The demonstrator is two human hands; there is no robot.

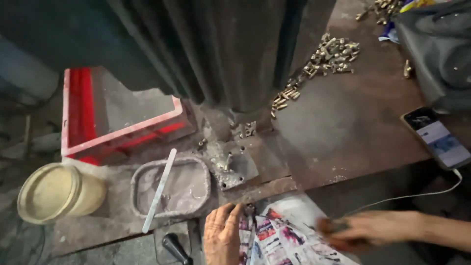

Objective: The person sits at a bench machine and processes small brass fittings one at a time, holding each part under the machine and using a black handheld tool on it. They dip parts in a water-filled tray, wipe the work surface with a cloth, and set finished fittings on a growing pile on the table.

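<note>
Printed paper sheet [284,235] at the bench's near edge, pinned flat under the left hand [223,235] with fingers spread; right hand [365,230] blurred, seemingly closed around a small dark piece, grip hard to tell. Best kept pressed flat while wiping. Grey tray [191,196] holding pale sludge and a flat stick [159,189]; yellowish tub [59,194] lidded; red crate [81,113] contents unclear.

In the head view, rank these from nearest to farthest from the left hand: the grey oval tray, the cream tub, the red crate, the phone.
From the left hand:
1. Grey oval tray, just up and left of it.
2. Cream tub, far left.
3. Red crate, upper left behind the tray.
4. Phone, far right edge.
</note>
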